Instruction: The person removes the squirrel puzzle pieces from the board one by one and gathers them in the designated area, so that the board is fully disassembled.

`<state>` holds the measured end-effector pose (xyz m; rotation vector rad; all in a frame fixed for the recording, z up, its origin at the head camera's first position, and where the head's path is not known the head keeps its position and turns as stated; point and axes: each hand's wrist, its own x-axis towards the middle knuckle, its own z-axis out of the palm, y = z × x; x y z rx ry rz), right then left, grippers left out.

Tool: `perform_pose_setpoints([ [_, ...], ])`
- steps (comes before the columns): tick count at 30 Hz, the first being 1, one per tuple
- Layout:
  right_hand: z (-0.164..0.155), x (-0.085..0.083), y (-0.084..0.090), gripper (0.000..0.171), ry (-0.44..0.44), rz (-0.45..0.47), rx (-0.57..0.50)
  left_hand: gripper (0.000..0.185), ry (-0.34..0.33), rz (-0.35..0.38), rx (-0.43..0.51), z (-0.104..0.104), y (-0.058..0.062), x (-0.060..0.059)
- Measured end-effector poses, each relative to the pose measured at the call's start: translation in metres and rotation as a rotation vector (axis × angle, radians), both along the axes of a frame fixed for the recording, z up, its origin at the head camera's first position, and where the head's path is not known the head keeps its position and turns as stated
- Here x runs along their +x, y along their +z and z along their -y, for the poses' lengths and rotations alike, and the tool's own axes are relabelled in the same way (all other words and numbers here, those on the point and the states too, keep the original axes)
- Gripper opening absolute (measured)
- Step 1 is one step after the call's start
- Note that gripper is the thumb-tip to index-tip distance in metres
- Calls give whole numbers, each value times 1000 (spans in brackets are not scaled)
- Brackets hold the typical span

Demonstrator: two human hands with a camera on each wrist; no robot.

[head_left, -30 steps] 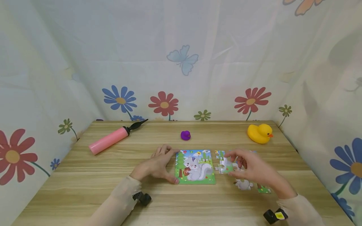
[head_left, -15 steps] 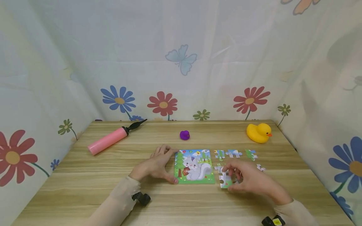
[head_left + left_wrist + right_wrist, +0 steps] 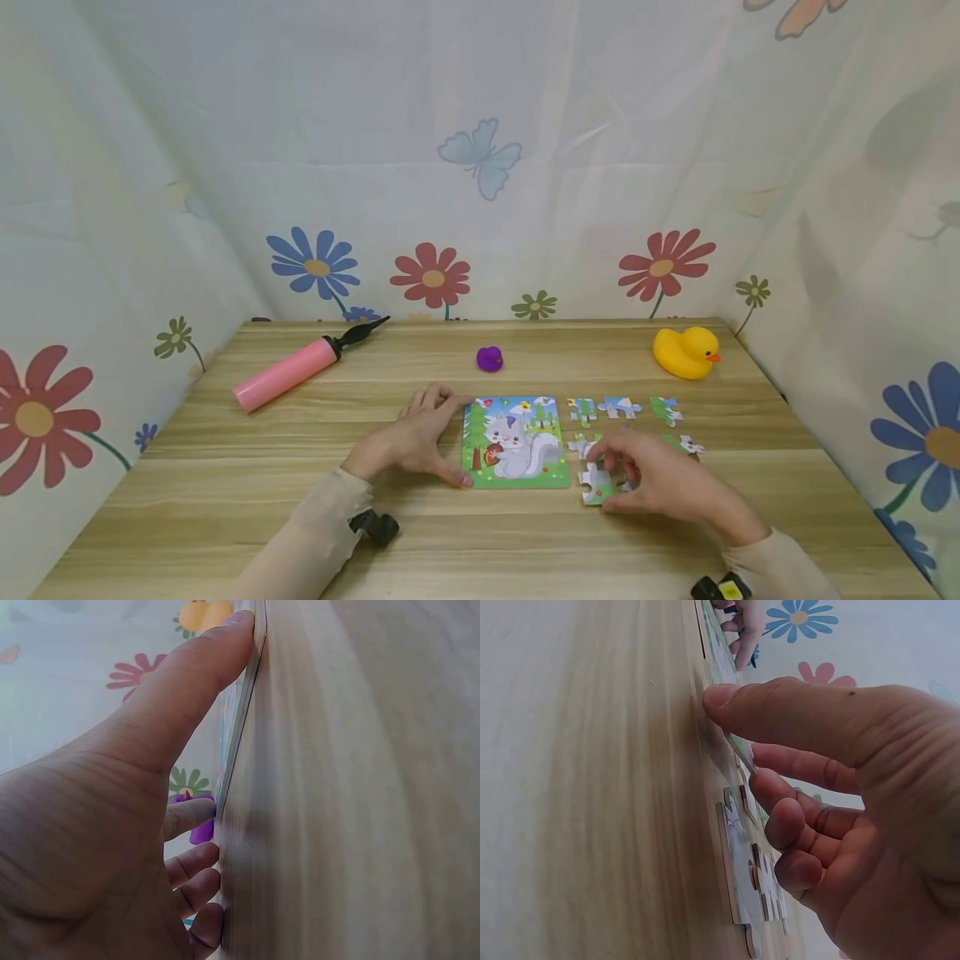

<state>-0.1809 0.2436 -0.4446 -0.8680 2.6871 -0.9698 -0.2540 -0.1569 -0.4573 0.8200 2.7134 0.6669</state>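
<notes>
A square squirrel picture puzzle (image 3: 519,442) lies flat in the middle of the table. My left hand (image 3: 414,439) rests at its left side, thumb on the near corner and index finger at the far one; the left wrist view shows the thumb (image 3: 202,664) lying along the board's edge. To the right of the picture, my right hand (image 3: 660,479) pinches a grey and green puzzle piece (image 3: 596,485) between thumb and fingers. In the right wrist view this piece (image 3: 739,746) is tilted, close over the wood. Loose puzzle pieces (image 3: 619,407) lie behind the hand, some partly hidden by it.
A purple duck (image 3: 490,359) stands behind the picture, and a larger yellow duck (image 3: 684,353) at the back right. On the left lies a pink hand pump (image 3: 287,375) with a black nozzle. A flowered curtain (image 3: 480,250) encloses the wooden table (image 3: 450,542).
My right hand has carried the puzzle piece toward the near side of the table, uncovering loose pieces behind it. The left hand has stayed at the picture's left edge.
</notes>
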Motion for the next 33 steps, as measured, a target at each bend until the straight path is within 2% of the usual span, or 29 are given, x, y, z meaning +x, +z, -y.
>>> perform_pose_setpoints([
  [7,0,0,-1,50,-10,40,36,126,-1,8,-10,-1,-1,0],
  [23,-3,-2,-2,51,-5,6,30,127,-5,12,9,-1,1,0],
  [33,-7,0,-2,51,0,-11,-12,129,-15,9,20,-2,1,0],
])
